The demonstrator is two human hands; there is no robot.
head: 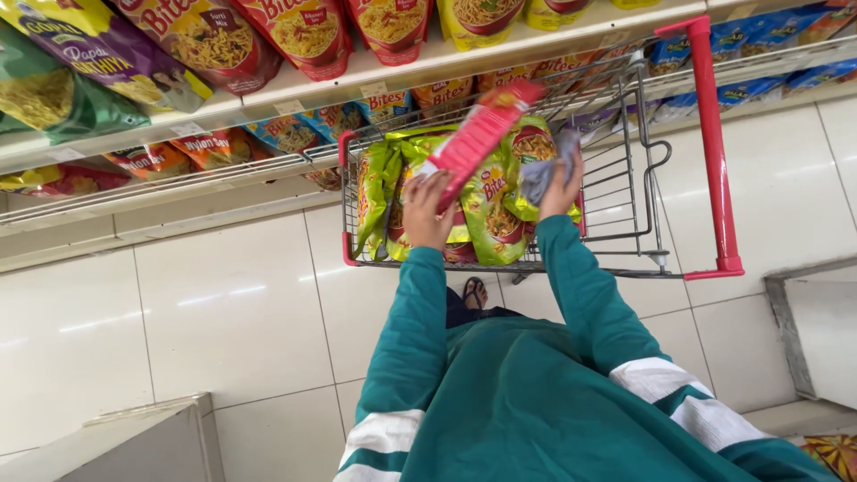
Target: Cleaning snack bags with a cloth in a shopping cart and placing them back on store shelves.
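My left hand [427, 211] grips a red snack packet [482, 132] and holds it slanted over a wire shopping cart [625, 170] with red trim. My right hand [561, 189] holds a crumpled grey cloth [546, 171] above the cart. Inside the cart lie several green and yellow snack packets [489, 207], stacked against its left side. Both arms wear teal sleeves with white stripes.
Shelves [295, 89] along the top carry rows of red, yellow, green and blue snack bags. The cart's red handle [712, 143] stands at the right. A grey box [116, 442] sits at lower left, a low grey ledge [817, 326] at the right, on white floor tiles.
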